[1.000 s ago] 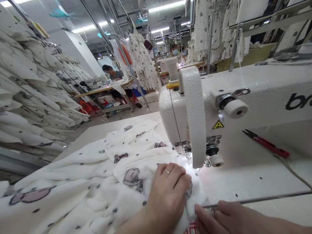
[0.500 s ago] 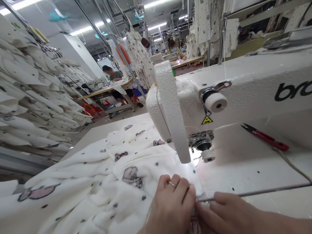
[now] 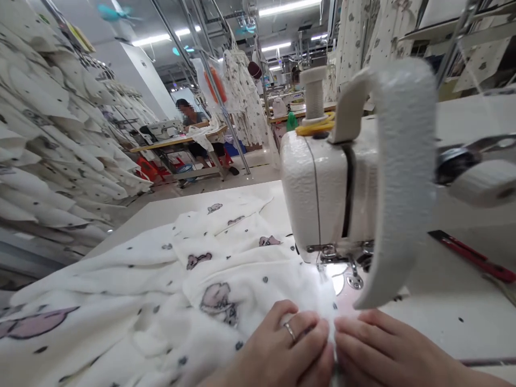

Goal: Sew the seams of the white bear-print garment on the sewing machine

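White fleecy fabric (image 3: 161, 301) with pink and grey animal prints and dark spots is spread in loose folds over the sewing machine table. On its right edge, my left hand (image 3: 286, 344), wearing a ring, has its fingers bent and pressed together on the cloth. Close beside it my right hand (image 3: 387, 344) grips the same edge, its fingertips almost meeting the left ones. Both hands are just in front of the lit presser foot (image 3: 324, 269) of the white sewing machine (image 3: 306, 204). The fingers hide the held edge.
Red-handled thread snips (image 3: 475, 258) lie on the machine bed at the right. A curved white arm (image 3: 407, 177) hangs before the machine head. Spotted garments (image 3: 48, 129) hang on the left. A person (image 3: 191, 115) sits at another machine further back.
Both hands have moved forward with the fabric edge, nearer the presser foot, and flattened somewhat. The view has shifted, so the machine head appears larger and further right.
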`<act>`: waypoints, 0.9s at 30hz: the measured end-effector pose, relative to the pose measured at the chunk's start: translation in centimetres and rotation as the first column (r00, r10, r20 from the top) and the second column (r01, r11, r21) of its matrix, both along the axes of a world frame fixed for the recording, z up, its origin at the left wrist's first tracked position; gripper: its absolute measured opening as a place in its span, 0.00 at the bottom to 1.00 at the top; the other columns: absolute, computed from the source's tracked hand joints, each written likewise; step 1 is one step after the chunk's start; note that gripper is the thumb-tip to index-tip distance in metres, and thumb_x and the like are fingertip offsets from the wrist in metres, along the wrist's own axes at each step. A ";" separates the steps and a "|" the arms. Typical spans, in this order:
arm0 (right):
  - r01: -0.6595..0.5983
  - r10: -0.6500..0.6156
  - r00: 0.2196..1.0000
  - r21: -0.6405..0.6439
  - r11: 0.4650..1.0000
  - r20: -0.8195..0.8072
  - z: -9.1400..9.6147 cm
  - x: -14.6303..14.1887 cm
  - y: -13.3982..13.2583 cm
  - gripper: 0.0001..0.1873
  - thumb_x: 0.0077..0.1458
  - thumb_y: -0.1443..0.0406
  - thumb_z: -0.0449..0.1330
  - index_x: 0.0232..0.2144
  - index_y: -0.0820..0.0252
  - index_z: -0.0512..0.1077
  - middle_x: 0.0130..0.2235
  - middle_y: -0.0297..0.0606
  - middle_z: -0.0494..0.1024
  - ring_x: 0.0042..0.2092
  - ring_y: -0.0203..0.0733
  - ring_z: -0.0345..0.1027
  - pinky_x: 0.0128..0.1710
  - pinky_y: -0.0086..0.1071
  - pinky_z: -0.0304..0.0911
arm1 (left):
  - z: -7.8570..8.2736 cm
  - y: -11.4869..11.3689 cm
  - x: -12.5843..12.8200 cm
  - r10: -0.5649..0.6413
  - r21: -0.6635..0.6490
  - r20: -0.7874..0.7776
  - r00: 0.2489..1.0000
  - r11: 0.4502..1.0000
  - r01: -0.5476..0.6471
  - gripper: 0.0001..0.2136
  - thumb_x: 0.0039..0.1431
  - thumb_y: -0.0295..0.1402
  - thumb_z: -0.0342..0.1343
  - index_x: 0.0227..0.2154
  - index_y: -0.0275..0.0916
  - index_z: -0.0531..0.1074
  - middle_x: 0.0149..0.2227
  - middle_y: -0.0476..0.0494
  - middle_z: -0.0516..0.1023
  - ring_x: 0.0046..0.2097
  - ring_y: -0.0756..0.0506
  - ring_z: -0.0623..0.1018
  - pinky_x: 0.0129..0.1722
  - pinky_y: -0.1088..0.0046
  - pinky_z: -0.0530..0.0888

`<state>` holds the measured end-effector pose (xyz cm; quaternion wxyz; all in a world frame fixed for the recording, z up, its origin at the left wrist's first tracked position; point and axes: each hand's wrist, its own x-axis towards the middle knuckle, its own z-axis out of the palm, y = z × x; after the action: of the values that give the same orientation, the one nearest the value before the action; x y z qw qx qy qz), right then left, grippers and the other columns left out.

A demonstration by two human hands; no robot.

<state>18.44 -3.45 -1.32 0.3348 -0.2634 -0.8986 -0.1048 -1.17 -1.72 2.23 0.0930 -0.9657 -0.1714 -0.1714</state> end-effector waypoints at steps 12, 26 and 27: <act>0.090 -0.085 0.996 -0.167 0.982 0.034 3.3 0.3 2.0 0.17 0.55 0.72 0.43 0.32 0.66 0.72 0.36 0.43 0.75 0.40 0.42 0.67 0.42 0.37 0.61 | 0.2 4.0 0.3 0.024 -0.039 -0.084 0.996 0.999 -0.028 0.12 0.59 0.25 0.42 0.42 0.34 0.66 0.42 0.42 0.70 0.42 0.44 0.68 0.43 0.61 0.64; 0.213 -0.196 0.968 -0.098 0.972 0.158 2.5 0.9 2.5 0.14 0.56 0.67 0.46 0.41 0.60 0.69 0.39 0.38 0.75 0.38 0.38 0.69 0.37 0.28 0.64 | -1.5 6.2 0.5 0.102 0.034 0.089 0.991 0.994 -0.106 0.04 0.49 0.26 0.51 0.30 0.37 0.66 0.33 0.46 0.72 0.38 0.46 0.69 0.40 0.66 0.62; 0.205 -0.202 0.973 -0.017 0.979 0.116 2.4 0.8 2.7 0.13 0.57 0.67 0.46 0.39 0.58 0.70 0.37 0.35 0.76 0.35 0.35 0.69 0.36 0.26 0.64 | -2.1 6.6 0.5 0.085 0.078 0.118 0.989 0.993 -0.094 0.03 0.48 0.28 0.52 0.28 0.37 0.65 0.31 0.46 0.72 0.37 0.47 0.70 0.39 0.67 0.62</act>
<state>19.27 -0.79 1.04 0.2670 -0.3525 -0.8859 -0.1402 -0.66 4.89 0.13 0.1307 -0.9409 -0.2123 -0.2293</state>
